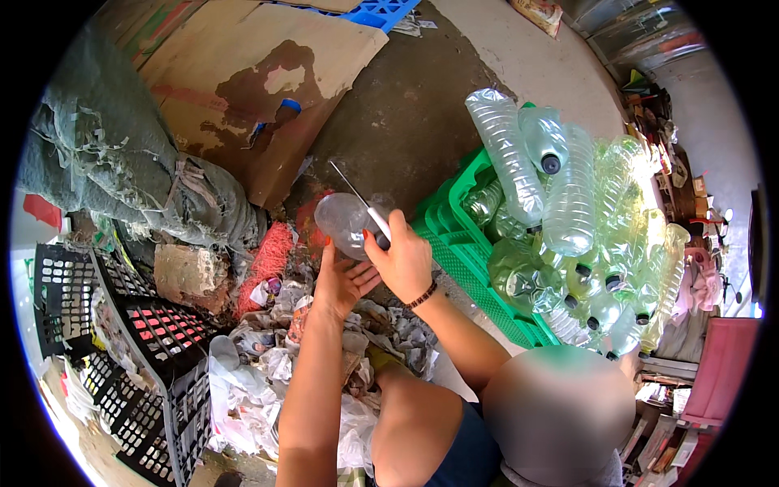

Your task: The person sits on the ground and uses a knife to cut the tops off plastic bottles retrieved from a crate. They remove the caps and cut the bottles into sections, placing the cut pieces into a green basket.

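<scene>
My right hand (406, 258) is closed around the white handle of a knife (378, 219), its thin blade pointing up and left. A clear plastic bottle (339, 221) lies across in front of my hands, its dark cap (382, 241) close to my right fingers. Just below the bottle, my left hand (345, 284) has its palm turned up and fingers stretched out. The left thumb tip meets the bottle's lower side. Whether the right fingers also touch the bottle's neck, I cannot tell.
A green crate (466, 268) heaped with clear plastic bottles (572, 195) stands at the right. Crumpled plastic scraps (268, 349) cover the ground below my hands. Black mesh crates (142, 321) lean at the left, near stuffed sacks (114, 154) and a stained cardboard sheet (219, 61).
</scene>
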A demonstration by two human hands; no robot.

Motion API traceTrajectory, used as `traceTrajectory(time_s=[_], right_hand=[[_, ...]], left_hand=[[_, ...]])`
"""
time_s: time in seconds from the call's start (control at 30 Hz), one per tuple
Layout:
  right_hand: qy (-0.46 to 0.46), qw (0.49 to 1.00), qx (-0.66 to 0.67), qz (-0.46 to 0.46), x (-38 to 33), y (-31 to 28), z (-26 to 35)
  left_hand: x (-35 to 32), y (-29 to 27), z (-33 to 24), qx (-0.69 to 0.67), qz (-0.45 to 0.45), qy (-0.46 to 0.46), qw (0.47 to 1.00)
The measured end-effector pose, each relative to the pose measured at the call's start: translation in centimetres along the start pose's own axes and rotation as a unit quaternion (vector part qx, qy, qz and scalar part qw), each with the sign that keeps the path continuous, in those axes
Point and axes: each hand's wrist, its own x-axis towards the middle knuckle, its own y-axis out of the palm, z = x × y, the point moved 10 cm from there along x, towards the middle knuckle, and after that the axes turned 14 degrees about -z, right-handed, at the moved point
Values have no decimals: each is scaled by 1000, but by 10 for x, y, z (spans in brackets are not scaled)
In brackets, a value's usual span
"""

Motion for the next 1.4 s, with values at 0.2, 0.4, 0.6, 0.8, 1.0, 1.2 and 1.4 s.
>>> traceTrajectory(time_s=[0.2,0.4,0.6,0.8,1.0,1.2,1.4], right_hand=[[193,969,152,-11,-55,-14,-67],[479,789,379,76,-140,32,-76],[509,732,444,95,-144,49,-73],[515,693,491,115,-151,67,-83],[523,636,553,125,-153,79,-84],[531,632,548,141,-158,79,-79],[524,634,550,146,-161,82,-87]], left_hand=[[39,19,-38,35,-27,138,989],[27,21,-97,268,-208,500,796],[-19,67,-106,473,-267,507,669],[-34,67,-106,442,-275,529,670],[-42,72,-97,435,-262,533,677],[-30,59,-92,418,-243,541,689],[-34,61,-86,406,-239,569,674]])
